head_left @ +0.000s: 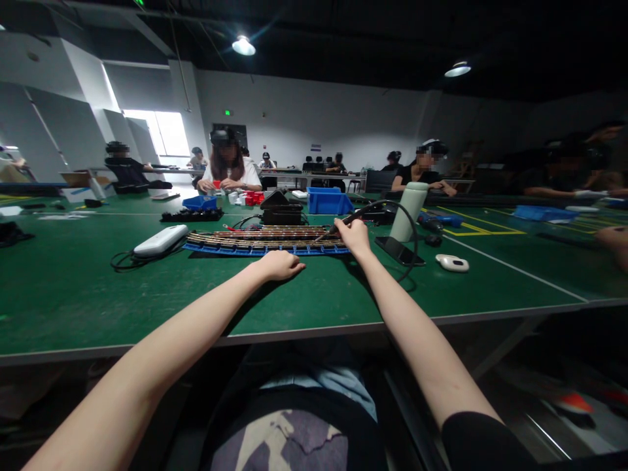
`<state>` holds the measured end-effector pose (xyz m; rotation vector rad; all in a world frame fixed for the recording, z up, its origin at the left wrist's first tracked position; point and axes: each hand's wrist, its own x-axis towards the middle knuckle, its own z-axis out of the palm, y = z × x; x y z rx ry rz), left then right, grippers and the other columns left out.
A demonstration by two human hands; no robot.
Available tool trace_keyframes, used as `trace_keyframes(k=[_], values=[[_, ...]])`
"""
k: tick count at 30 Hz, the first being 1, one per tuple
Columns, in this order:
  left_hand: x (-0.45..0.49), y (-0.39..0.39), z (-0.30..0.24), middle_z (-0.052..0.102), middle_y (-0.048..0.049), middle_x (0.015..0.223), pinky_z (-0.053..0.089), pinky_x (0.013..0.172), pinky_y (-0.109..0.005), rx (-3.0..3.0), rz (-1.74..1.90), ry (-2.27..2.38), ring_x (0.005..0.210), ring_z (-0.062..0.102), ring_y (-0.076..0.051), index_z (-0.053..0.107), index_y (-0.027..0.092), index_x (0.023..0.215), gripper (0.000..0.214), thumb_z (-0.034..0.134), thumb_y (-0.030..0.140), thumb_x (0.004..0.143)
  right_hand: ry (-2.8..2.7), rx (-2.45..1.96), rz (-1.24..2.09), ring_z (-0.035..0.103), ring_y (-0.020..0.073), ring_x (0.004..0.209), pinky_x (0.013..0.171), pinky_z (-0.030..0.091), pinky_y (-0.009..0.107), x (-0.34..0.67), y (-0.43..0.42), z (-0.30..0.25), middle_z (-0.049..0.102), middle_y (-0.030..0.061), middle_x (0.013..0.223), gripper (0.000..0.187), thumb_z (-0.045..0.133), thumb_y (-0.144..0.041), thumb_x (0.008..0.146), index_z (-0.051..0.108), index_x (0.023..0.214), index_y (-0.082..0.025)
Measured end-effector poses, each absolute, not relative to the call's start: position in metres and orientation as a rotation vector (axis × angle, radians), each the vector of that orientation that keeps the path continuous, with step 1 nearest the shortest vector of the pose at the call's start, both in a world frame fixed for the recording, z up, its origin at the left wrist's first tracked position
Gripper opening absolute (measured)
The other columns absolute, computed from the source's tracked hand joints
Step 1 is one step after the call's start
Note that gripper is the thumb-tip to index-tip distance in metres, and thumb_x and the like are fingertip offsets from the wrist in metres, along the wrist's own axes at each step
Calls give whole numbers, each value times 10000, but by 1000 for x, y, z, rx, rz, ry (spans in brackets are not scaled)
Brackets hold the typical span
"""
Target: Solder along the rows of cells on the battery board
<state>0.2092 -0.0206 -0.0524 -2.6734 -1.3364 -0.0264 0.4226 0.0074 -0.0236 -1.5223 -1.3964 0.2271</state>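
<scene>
My right hand (pixel 354 237) is closed around a soldering iron (pixel 332 231). Its thin tip points down and left onto a long blue rack (pixel 235 249) holding rows of brass-coloured strips (pixel 275 234). A dark cable (pixel 416 230) loops from the iron's back end over to the right. Just in front of the rack, my left hand (pixel 281 265) rests low over the green table with its fingers curled shut. What those fingers hold, if anything, is hidden.
Left of the rack lies a white case (pixel 161 241) with a black cord. To the right stand a pale green bottle (pixel 409 210), a phone (pixel 398 250) and a small cream device (pixel 452 263). Behind are a black box (pixel 280 210) and a blue bin (pixel 330 201). People sit across the table.
</scene>
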Motion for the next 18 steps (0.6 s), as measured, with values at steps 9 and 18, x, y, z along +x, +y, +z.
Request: trace_keyframes(k=[9,18], values=[[208,-19,-53,693,-125,896,459,690,-308,-2679,-29,-1323,851,655,-251,661,184,937,507,262,496,917,-1420,-1558,191,630,209,653,624,460,275,422,9,-22,663,111,650,346,518,-454,783,588,591,-174],[217,-19,-39,685,-158,979,476,724,-324,-2712,168,-1399,902,651,-262,671,157,984,523,270,486,918,-1434,-1554,173,618,207,626,586,446,269,423,16,-22,654,100,623,347,511,-457,783,570,585,-179]])
